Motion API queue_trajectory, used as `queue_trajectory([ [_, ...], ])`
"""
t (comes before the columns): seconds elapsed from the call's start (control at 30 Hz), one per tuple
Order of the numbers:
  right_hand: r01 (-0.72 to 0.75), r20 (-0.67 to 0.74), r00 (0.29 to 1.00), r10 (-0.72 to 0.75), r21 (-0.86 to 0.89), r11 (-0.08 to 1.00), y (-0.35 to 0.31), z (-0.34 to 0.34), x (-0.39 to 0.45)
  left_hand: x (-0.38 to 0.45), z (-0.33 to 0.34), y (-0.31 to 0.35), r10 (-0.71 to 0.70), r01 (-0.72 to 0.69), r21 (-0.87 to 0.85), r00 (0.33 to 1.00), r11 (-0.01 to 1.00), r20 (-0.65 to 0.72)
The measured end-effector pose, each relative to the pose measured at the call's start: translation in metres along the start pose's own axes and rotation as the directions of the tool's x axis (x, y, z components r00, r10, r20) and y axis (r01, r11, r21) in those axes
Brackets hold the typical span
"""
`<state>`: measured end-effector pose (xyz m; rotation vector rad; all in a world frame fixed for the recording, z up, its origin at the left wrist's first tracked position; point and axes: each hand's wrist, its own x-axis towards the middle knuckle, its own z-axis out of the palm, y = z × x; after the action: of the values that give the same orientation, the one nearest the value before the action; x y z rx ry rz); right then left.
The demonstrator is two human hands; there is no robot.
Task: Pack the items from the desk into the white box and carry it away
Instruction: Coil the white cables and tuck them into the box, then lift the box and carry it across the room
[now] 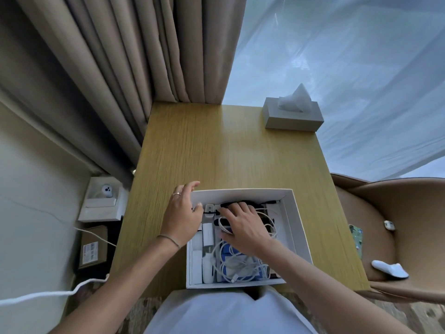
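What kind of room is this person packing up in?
Probably a bedroom or hotel room, at a desk by the window: a small wooden desk pushed against beige curtains, a tissue box on it, and a tan armchair alongside.

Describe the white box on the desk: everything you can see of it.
The white box is an open, lidless rectangular carton with what looks like stiff cardboard walls. It sits flat at the near edge of the wooden desk, right in front of the person. It is packed with white cables, white adapters, a blue item and dark items at the far end. The left hand rests on its far left corner; the right hand reaches inside, lying on the contents.
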<state>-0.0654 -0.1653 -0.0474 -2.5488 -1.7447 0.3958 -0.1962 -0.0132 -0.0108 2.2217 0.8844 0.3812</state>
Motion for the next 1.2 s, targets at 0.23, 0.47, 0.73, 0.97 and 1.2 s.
queue_trajectory([
  [0.23, -0.017, -0.173, 0.983, 0.057, 0.230, 0.973, 0.014, -0.039, -0.030, -0.017, -0.012, -0.015, -0.144, 0.144, 0.002, 0.990, 0.990, 0.007],
  [0.47, -0.422, -0.297, 0.773, 0.561, 0.421, 0.803, 0.073, -0.058, -0.088, -0.038, -0.003, -0.024, -0.207, 0.184, 0.178, 0.971, 0.967, 0.121],
  [0.73, -0.611, 0.016, 0.789, 0.614, 0.122, 0.782, 0.104, -0.038, -0.102, -0.039, 0.012, -0.038, -0.369, 0.256, 0.383, 0.892, 0.888, 0.259],
  [0.97, -0.571, 0.124, 0.817, 0.563, 0.032, 0.821, 0.109, -0.036, -0.099, -0.038, 0.008, -0.020, -0.387, 0.269, 0.423, 0.894, 0.865, 0.224],
  [1.2, -0.592, 0.111, 0.806, 0.582, 0.102, 0.800, 0.110, -0.039, -0.106, -0.030, -0.001, -0.003, -0.331, 0.237, 0.367, 0.917, 0.900, 0.220],
])
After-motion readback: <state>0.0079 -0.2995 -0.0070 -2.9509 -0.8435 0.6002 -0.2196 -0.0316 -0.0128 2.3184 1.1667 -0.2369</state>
